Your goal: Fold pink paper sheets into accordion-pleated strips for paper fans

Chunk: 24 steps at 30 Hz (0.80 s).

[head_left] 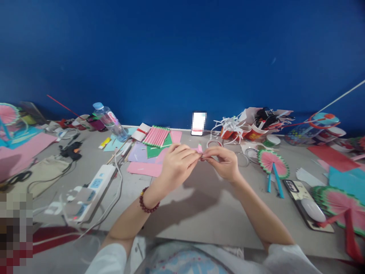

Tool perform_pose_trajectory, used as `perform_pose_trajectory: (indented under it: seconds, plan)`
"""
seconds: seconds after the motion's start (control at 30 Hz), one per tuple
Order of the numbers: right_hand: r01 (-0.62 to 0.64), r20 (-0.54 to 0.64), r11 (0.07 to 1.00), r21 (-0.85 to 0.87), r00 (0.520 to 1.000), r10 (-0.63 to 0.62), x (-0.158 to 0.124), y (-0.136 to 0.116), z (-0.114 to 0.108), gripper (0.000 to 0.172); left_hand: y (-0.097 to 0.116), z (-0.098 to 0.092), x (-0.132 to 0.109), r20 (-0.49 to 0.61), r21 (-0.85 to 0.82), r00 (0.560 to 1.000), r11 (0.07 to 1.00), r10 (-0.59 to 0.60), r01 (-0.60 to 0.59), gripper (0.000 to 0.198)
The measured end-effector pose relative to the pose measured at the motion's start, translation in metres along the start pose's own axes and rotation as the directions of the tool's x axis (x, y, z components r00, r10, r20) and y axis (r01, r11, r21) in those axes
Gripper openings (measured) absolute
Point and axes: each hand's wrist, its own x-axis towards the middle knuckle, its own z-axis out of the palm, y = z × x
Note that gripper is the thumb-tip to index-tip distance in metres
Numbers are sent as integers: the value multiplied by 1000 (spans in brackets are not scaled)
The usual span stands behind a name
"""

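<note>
My left hand (pixel 179 166) and my right hand (pixel 224 163) meet fingertip to fingertip above the middle of the table. Both are closed in a pinch on a small piece of pink paper (pixel 200 147), whose narrow end sticks up between them. The fingers hide most of it. Just behind my left hand lie a pleated pink and green paper (pixel 156 136), a green sheet (pixel 155 151) and a pink paper strip (pixel 144 169). A lit phone (pixel 198 123) leans on the wall straight ahead.
On the left are a power strip (pixel 95 192) with cables, a glue gun (pixel 72 151) and a tilted plastic bottle (pixel 111 120). Cups of paper strips (pixel 255 132) stand at the back right. Paper fans (pixel 272 161) and a phone under a white mouse (pixel 313 210) lie rightward.
</note>
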Motion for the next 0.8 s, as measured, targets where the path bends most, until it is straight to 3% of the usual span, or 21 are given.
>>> perform_pose_trajectory:
  seconds: [0.2,0.4,0.53,0.67,0.8]
  plan:
    - [31,17,984,-175,999,-29,-2,-2,0,10,2,-2,1,121,-26,990,997,-67,71,11]
    - [54,21,986,-157,998,-52,-1,-1,3,12,-3,2,1,81,-73,993,993,-89,95,13]
    - [-1,75,993,-120,997,10,3,6,-1,19,-6,4,3,52,-226,986,960,-160,167,11]
    - [-102,135,986,-131,984,120,6,14,-6,16,-9,4,7,61,-401,935,849,-350,344,11]
    - [-216,132,968,-124,964,232,7,20,-7,15,-19,8,7,171,-534,859,687,-484,493,15]
